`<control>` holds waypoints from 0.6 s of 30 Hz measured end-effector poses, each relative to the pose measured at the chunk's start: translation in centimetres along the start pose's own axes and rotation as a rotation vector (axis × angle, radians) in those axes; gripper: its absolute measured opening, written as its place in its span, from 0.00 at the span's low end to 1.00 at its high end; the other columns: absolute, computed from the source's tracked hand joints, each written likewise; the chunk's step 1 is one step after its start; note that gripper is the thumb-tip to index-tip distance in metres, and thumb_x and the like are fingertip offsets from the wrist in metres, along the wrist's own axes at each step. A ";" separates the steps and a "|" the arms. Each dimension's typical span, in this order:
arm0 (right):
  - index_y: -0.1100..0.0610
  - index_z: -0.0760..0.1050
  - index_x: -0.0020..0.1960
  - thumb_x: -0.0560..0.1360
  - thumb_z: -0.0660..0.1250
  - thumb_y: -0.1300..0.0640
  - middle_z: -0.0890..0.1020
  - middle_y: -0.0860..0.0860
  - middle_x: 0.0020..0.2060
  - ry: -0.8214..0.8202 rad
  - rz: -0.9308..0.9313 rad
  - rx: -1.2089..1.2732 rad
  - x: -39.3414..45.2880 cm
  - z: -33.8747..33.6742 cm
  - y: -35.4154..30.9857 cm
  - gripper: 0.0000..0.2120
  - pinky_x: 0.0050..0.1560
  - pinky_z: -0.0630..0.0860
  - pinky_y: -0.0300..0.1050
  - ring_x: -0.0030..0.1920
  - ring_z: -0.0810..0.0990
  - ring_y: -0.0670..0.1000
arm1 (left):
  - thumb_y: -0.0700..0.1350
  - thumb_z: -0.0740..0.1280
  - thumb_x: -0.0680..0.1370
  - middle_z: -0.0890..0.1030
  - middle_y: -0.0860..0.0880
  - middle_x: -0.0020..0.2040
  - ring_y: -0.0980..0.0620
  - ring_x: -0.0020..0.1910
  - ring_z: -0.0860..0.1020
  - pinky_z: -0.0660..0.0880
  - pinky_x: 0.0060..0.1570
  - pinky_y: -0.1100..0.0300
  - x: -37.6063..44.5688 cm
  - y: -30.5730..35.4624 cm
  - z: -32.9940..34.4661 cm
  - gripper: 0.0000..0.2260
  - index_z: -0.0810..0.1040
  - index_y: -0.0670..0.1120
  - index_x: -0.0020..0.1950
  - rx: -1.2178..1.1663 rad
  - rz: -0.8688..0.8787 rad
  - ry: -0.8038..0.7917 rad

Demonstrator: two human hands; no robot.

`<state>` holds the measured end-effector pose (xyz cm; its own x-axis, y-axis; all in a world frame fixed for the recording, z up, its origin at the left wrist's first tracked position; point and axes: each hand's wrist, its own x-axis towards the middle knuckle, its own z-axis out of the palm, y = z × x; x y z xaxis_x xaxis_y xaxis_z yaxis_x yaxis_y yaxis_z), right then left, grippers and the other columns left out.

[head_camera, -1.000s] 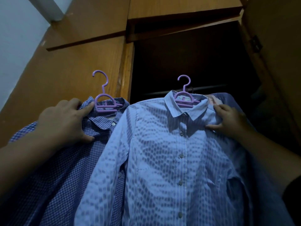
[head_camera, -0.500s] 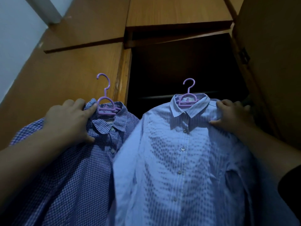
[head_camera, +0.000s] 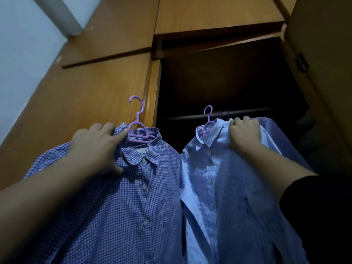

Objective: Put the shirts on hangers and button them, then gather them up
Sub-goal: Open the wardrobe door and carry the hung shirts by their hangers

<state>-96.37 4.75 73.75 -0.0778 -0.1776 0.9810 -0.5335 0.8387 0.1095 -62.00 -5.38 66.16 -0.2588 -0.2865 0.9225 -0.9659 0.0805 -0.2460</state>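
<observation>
left hand [head_camera: 95, 147]: gripping the gingham shirt [head_camera: 118, 206] by its shoulder
right hand [head_camera: 244, 133]: bunching the striped shirt [head_camera: 219, 187], which might slip off its purple hanger [head_camera: 206, 126]
rail [head_camera: 247, 112]: too dark, hook probably isn't on

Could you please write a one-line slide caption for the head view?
Left hand holds checked shirt; right hand lifts striped shirt toward the wardrobe rail.

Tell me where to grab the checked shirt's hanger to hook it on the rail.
Probably the purple hanger at its neck, just below the hook, coming from the left where the left hand already holds the checked shirt collar; the hook stands upright and free.
</observation>
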 end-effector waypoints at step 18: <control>0.53 0.72 0.64 0.76 0.60 0.53 0.74 0.53 0.61 -0.015 -0.033 -0.127 8.1 8.6 -4.5 0.17 0.61 0.66 0.50 0.61 0.69 0.56 | 0.80 0.57 0.60 0.60 0.57 0.67 0.55 0.64 0.65 0.73 0.50 0.62 4.6 1.7 1.7 0.51 0.39 0.63 0.76 -0.001 0.075 0.082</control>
<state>-101.90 -4.88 79.85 -0.0750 -0.2131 0.9741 -0.4256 0.8903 0.1620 -64.85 -8.18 69.43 -0.3296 -0.2007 0.9225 -0.9437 0.0999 -0.3154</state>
